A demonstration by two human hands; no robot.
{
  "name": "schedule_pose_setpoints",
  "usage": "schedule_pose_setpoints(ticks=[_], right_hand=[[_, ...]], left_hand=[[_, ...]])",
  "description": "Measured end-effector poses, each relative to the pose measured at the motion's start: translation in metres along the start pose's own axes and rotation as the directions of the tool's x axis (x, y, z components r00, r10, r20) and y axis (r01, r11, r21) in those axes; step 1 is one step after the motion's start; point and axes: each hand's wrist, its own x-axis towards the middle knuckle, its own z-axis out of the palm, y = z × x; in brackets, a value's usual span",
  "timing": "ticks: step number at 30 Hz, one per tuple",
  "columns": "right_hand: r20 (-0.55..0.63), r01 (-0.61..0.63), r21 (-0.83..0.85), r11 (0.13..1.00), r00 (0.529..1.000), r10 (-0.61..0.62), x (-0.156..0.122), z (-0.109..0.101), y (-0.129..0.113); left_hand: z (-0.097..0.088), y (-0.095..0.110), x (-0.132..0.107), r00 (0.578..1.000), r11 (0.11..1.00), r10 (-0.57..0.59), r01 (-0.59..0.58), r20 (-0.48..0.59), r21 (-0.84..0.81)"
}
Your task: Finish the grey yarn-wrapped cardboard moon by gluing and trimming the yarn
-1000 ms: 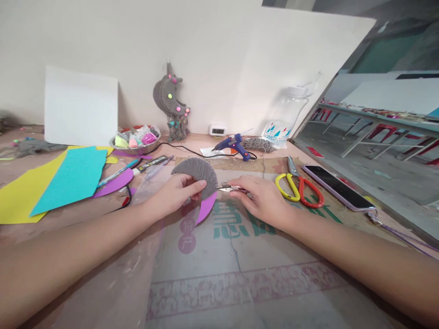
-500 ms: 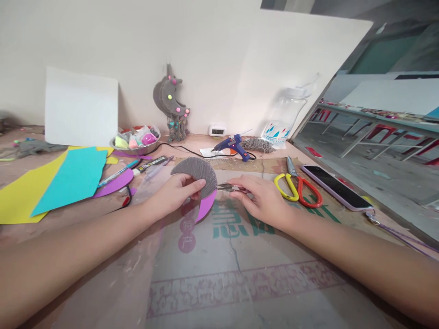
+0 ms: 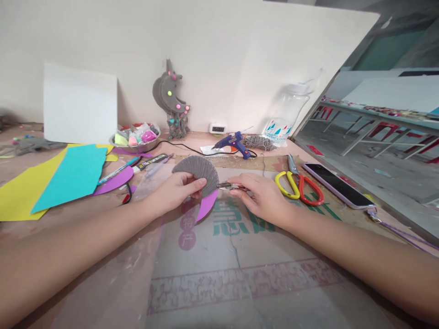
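Broad tabletop (image 3: 197, 138), right edge well apart from hands (image 3: 259, 196) and crescent (image 3: 206, 171).

The left hand (image 3: 177, 188) pinches the grey-and-purple crescent (image 3: 206, 168), its thumb (image 3: 196, 186) lying across the crescent's face. The right hand (image 3: 259, 194) is curled just right of the crescent (palm inward). Both bare forearms (image 3: 85, 242) slant inward toward the crescent.

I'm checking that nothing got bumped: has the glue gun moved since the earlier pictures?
No, not visibly: the glue gun lies in front and slightly right of the small white clock, just as before.
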Motion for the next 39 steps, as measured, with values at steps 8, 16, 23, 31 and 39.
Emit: schedule_pose_setpoints(ticks=[8,16,23,31,39], right_hand=[[-0.001,-0.021,0.046,0.999,1.000,0.021,0.000,0.000,-0.001],[-0.023,-0.026,0.065,0.998,0.999,0.027,-0.001,0.000,-0.001],[-0.175,-0.086,0.140,0.986,0.978,0.111,0.005,-0.006,0.010],[-0.141,-0.164,0.043,0.985,0.975,0.169,0.016,-0.009,0.044],[0.049,-0.224,0.386,0.895,0.974,0.223,0.017,-0.011,-0.012]], left_hand=[[-0.001,0.000,0.000,1.000,1.000,-0.005,0.006,0.024,-0.015],[0.001,0.001,0.001,1.000,1.000,0.015,-0.015,-0.012,-0.003],[0.002,0.000,0.001,1.000,1.000,0.008,-0.008,-0.021,-0.014],[0.002,0.001,0.001,0.999,1.000,0.029,-0.029,-0.030,0.005],[0.002,0.003,0.000,0.998,0.998,0.062,-0.061,-0.017,0.034]])
